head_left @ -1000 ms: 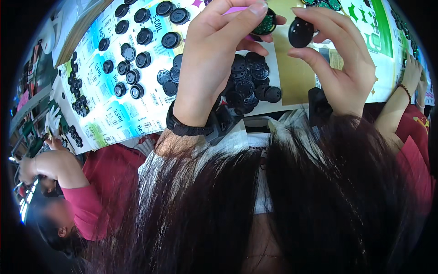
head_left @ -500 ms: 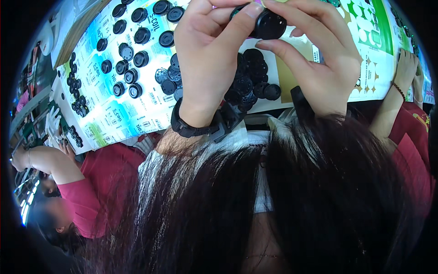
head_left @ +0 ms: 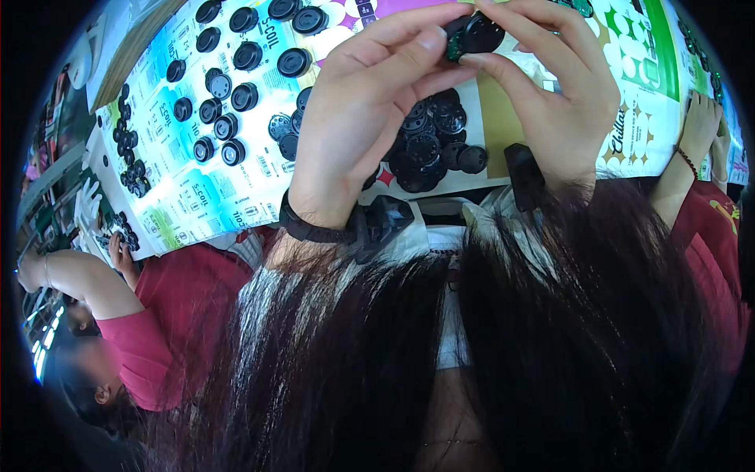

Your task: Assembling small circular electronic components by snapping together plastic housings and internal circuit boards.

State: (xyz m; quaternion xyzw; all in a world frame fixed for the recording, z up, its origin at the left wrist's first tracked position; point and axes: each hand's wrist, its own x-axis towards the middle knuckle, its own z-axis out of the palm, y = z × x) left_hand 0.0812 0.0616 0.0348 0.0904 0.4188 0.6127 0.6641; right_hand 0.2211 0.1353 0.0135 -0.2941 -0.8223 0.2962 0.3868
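A smooth, glossy round black piece [head_left: 482,34], plastic by its look, is catching pinpoint highlights, while its green side [head_left: 454,49] is glittering. Piled black discs [head_left: 422,148] are gleaming like polished plastic, and ringed black parts [head_left: 293,62] are showing a softer sheen on smooth printed sheets [head_left: 236,193] (paper or card). A wooden strip [head_left: 130,67] is looking matt; a co-worker's red cloth sleeve [head_left: 138,338] is appearing lustreless.

We see blue-and-white printed sheets [head_left: 236,200] spread before us, a green-edged sheet [head_left: 663,67] toward our right, and a wooden strip [head_left: 132,60] at the upper left. To our left is a co-worker [head_left: 189,307] in red, with bright lights [head_left: 47,346] near the rim; to our right, another co-worker [head_left: 712,236] wears a beaded bracelet [head_left: 688,161]
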